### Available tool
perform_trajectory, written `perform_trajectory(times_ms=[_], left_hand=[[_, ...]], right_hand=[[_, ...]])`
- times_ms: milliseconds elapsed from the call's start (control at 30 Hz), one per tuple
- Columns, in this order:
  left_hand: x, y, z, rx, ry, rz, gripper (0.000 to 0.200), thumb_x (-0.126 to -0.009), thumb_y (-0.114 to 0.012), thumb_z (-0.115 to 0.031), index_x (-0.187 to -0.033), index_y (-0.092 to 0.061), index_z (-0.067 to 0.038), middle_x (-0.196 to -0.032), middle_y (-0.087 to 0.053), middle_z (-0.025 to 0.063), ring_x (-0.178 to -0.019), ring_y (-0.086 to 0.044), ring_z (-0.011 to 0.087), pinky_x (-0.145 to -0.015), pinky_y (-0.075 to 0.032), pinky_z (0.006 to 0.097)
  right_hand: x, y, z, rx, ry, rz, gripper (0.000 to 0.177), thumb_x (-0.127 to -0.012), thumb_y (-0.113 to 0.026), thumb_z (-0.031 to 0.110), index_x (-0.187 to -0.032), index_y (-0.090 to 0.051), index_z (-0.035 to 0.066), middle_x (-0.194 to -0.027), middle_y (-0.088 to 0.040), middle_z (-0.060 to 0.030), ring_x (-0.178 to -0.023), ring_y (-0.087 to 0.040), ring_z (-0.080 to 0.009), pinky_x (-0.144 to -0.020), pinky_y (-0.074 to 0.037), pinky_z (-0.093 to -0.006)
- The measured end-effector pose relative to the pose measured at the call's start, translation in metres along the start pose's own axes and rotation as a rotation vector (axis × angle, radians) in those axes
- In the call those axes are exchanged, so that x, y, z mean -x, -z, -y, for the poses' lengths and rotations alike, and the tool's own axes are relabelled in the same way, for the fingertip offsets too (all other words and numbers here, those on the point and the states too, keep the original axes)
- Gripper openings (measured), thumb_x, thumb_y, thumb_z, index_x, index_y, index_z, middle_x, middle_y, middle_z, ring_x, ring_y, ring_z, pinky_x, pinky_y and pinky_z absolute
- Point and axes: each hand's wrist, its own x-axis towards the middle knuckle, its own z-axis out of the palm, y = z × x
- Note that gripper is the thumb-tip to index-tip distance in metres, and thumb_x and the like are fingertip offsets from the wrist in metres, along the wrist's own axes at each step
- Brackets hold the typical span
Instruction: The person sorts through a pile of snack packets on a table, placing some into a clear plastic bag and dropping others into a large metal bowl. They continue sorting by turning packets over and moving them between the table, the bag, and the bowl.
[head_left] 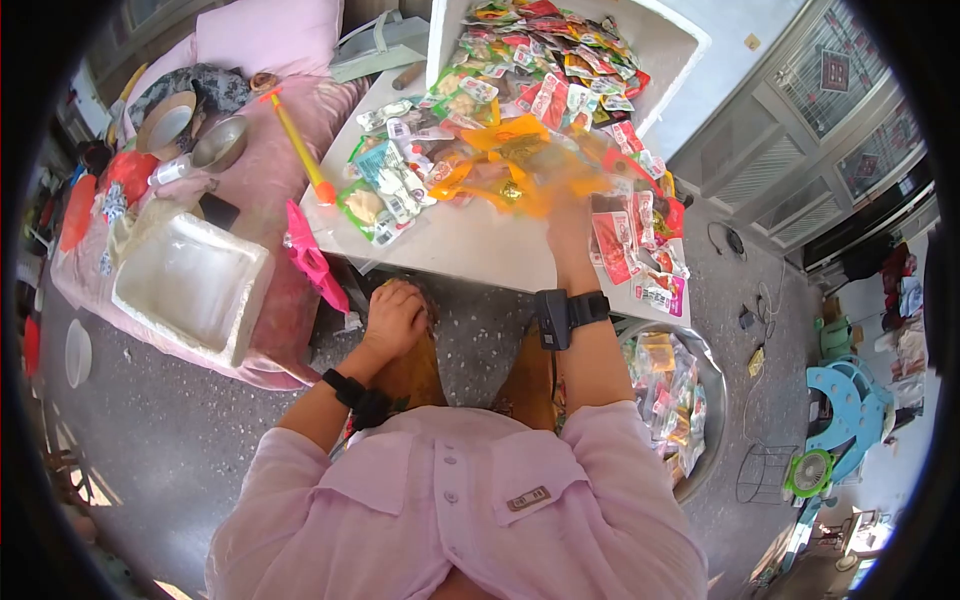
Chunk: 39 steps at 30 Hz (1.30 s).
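Observation:
My right hand (572,205) reaches over the white table (450,238), smeared by motion, its fingers not distinct. At its fingertips lies an orange plastic bag (515,145), partly blurred, and I cannot make out whether the hand grips it. Red and white snack packets (615,245) lie just right of the wrist. My left hand (396,318) rests on my left knee below the table edge, fingers bent loosely over it and holding nothing I can see. Green and white packets (385,195) are spread on the table's left part.
A white foam box (675,65) full of packets lies at the table's back. A metal basin (712,410) of packets stands on the floor at right. At left, a pink-covered bed (265,200) holds an empty foam box (190,285), bowls and a yellow stick (298,140).

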Motion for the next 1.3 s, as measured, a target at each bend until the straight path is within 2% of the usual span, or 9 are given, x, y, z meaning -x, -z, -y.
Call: perform_trajectory(times_ms=[233,533,767,867,967,1067,1167,1233,1300], left_hand=[[-0.001,-0.001,0.0,0.015,-0.014,-0.008,0.018,-0.06,-0.057,-0.013,-0.077,-0.055,-0.008,-0.089,-0.053,0.0056,-0.094,-0.047,0.0248,-0.08,-0.033,0.0379],[0.0,-0.002,-0.001,-0.016,-0.012,0.056,0.017,-0.063,-0.056,-0.012,-0.08,-0.056,-0.009,-0.093,-0.052,0.005,-0.099,-0.045,0.026,-0.083,-0.032,0.0379],[-0.004,-0.004,-0.006,-0.004,-0.021,0.096,0.017,-0.063,-0.055,-0.011,-0.08,-0.056,-0.008,-0.094,-0.051,0.0052,-0.1,-0.043,0.0261,-0.084,-0.03,0.0378],[-0.003,-0.004,-0.008,-0.016,-0.024,0.098,0.018,-0.063,-0.055,-0.011,-0.08,-0.056,-0.008,-0.095,-0.051,0.0052,-0.101,-0.043,0.0263,-0.084,-0.03,0.0378],[-0.002,-0.004,-0.008,-0.035,-0.03,0.091,0.018,-0.063,-0.055,-0.011,-0.08,-0.055,-0.008,-0.095,-0.051,0.0052,-0.101,-0.043,0.0267,-0.084,-0.031,0.0381],[-0.001,-0.005,-0.007,-0.048,-0.036,0.092,0.017,-0.063,-0.055,-0.011,-0.08,-0.055,-0.008,-0.095,-0.051,0.0053,-0.101,-0.043,0.0272,-0.084,-0.031,0.0384],[-0.001,-0.004,-0.007,-0.059,-0.038,0.091,0.017,-0.063,-0.055,-0.011,-0.08,-0.055,-0.008,-0.095,-0.051,0.0053,-0.101,-0.043,0.0275,-0.084,-0.031,0.0386],[-0.002,-0.004,-0.008,-0.056,-0.033,0.087,0.017,-0.064,-0.055,-0.011,-0.08,-0.055,-0.008,-0.095,-0.051,0.0054,-0.101,-0.043,0.0275,-0.084,-0.031,0.0387],[-0.002,-0.006,-0.007,-0.053,-0.029,0.086,0.017,-0.064,-0.055,-0.011,-0.08,-0.055,-0.008,-0.095,-0.051,0.0055,-0.101,-0.043,0.0275,-0.084,-0.031,0.0389]], right_hand=[[0.028,0.054,0.109,-0.413,-0.067,-0.049,0.024,-0.082,-0.044,0.007,-0.106,-0.044,0.002,-0.097,-0.052,-0.0058,-0.086,-0.052,-0.0159,-0.076,-0.043,-0.0291],[0.125,0.254,0.2,-0.174,0.115,-0.469,0.027,-0.081,-0.048,0.013,-0.105,-0.043,0.001,-0.096,-0.053,-0.0109,-0.084,-0.055,-0.0238,-0.07,-0.047,-0.0379],[0.206,0.377,0.172,0.157,0.192,-0.782,0.027,-0.083,-0.041,0.013,-0.107,-0.041,-0.001,-0.1,-0.05,-0.0132,-0.091,-0.052,-0.0247,-0.073,-0.047,-0.0386],[0.23,0.404,0.138,0.215,-0.016,-0.996,0.027,-0.081,-0.047,0.014,-0.103,-0.043,-0.001,-0.101,-0.05,-0.0143,-0.093,-0.051,-0.0258,-0.075,-0.046,-0.0368],[0.259,0.463,0.081,0.744,-0.213,-0.77,0.027,-0.078,-0.05,0.014,-0.099,-0.043,-0.001,-0.101,-0.049,-0.0136,-0.091,-0.052,-0.0249,-0.073,-0.046,-0.0391],[0.262,0.464,0.079,1.742,-0.358,-0.45,0.029,-0.072,-0.057,0.014,-0.095,-0.045,0.001,-0.092,-0.053,-0.0119,-0.083,-0.054,-0.023,-0.073,-0.044,-0.0389],[0.269,0.506,0.047,0.477,-0.165,-0.819,0.031,-0.062,-0.064,0.015,-0.088,-0.05,0.004,-0.076,-0.057,-0.0106,-0.072,-0.055,-0.0266,-0.07,-0.044,-0.0362],[0.281,0.521,0.035,0.307,-0.29,-0.834,0.033,-0.059,-0.067,0.017,-0.085,-0.051,0.005,-0.074,-0.058,-0.0098,-0.072,-0.056,-0.0263,-0.068,-0.044,-0.0347],[0.326,0.578,-0.008,0.769,-0.444,-0.698,0.035,-0.057,-0.068,0.02,-0.083,-0.05,0.005,-0.076,-0.059,-0.0089,-0.074,-0.057,-0.0241,-0.065,-0.045,-0.0335]])
